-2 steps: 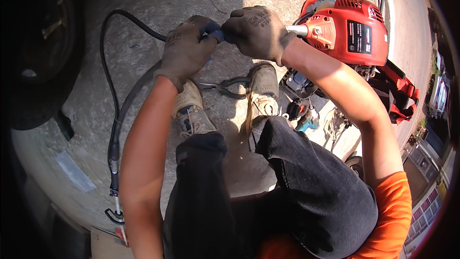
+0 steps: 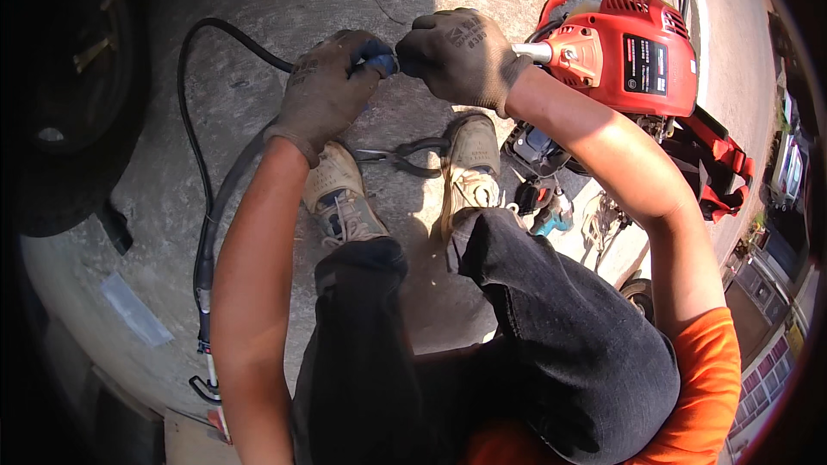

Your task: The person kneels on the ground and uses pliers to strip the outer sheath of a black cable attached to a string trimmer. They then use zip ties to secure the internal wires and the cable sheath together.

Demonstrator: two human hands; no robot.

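Nothing has moved: both hands' grip [image 2: 388,60] stays closed on shaft [image 2: 536,52].

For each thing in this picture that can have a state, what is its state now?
left hand: gloved, closed around the dark hose end.
right hand: gloved, closed on the same joint, beside the metal shaft.
black hose: curved, lying on the concrete.
red engine unit: lying on the ground, metal shaft pointing to the hands.
pliers: on the ground between the shoes, not held.
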